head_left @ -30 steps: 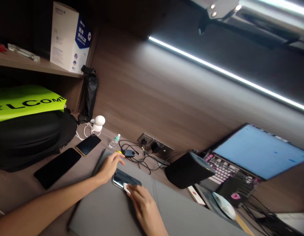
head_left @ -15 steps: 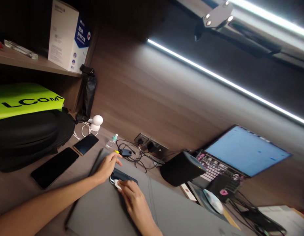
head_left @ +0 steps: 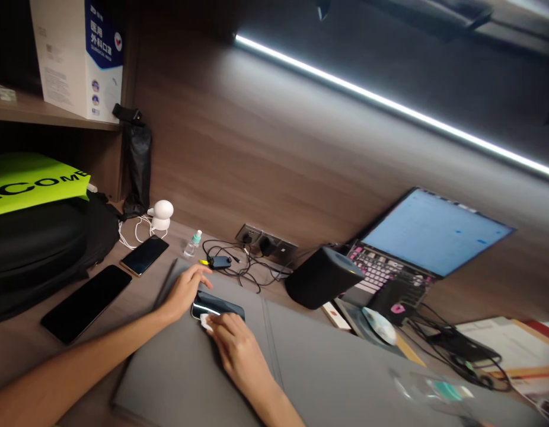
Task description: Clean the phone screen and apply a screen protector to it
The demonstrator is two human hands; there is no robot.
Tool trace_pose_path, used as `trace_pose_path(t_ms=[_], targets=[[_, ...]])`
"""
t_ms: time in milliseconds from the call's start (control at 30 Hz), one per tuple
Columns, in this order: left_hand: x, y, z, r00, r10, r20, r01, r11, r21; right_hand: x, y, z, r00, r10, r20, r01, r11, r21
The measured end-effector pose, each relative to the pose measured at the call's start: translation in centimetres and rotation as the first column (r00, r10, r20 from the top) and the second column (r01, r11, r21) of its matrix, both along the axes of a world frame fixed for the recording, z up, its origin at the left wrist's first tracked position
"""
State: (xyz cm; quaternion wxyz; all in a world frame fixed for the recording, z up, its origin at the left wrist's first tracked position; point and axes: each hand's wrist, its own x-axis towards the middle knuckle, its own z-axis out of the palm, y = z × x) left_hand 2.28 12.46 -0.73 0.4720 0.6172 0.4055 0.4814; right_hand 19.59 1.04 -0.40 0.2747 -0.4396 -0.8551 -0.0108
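A dark, glossy smartphone (head_left: 219, 303) lies on a grey mat (head_left: 319, 379), with a bright streak reflected in its screen. My right hand (head_left: 239, 341) pinches a crumpled white tissue (head_left: 206, 322) at the phone's near left edge and covers part of the phone. At the far left end of the phone is my left hand (head_left: 185, 290), its fingers bent but apart. Whether it touches the phone I cannot tell.
Two more phones, a large one (head_left: 86, 303) and a smaller one (head_left: 144, 255), lie left. Behind stand a small spray bottle (head_left: 193, 244) and tangled cables (head_left: 245, 270). To the right are a black speaker (head_left: 323, 277), a laptop (head_left: 434, 231), a mouse (head_left: 379, 325) and a blurred clear bottle (head_left: 447, 391).
The view has shifted, bringing the clear bottle and more papers in at the right. The tissue in my right hand has moved slightly towards the phone's near edge. My left hand stays by the phone.
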Motion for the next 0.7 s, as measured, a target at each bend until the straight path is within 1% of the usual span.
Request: trace_pose_path(t_ms=[100, 167, 267, 400, 533, 633, 700], targets=[[0.1, 0.0, -0.1, 1.0, 0.002, -0.007, -0.002, 1.0, -0.005, 2.0, -0.4, 0.1, 0.999, -0.046, 0.013, 0.046, 0.999, 0.019], [0.1, 0.0, -0.1, 1.0, 0.002, -0.006, -0.002, 1.0, -0.013, 2.4, -0.5, -0.1, 0.996, -0.092, 0.015, 0.091, 0.994, 0.056], [0.1, 0.0, -0.2, 1.0, 0.0, -0.005, 0.0, 1.0, -0.012, 0.9, -0.6, -0.6, 0.99, -0.139, 0.006, 0.138, 0.985, 0.101], [-0.1, 0.2, -0.1, 1.0, 0.01, -0.011, -0.01, 1.0, 0.006, -1.7, 0.0, -0.8, 0.994, -0.105, 0.006, 0.104, 0.991, 0.084], [-0.1, 0.6, 0.0, 1.0, 0.023, 0.004, -0.023, 1.0, 0.016, -1.4, 1.3, -0.3, 0.993, -0.1, 0.055, 0.094, 0.991, 0.096], [0.0, 0.9, 0.1, 0.998, 0.048, 0.051, -0.048, 0.999, 0.003, -0.9, 2.5, -0.1, 0.981, -0.172, 0.092, 0.161, 0.98, 0.116], [-0.1, 1.0, 0.2, 0.992, 0.084, 0.094, -0.083, 0.996, -0.014, -1.3, 3.2, -0.1, 0.973, -0.205, 0.109, 0.193, 0.975, 0.109]])
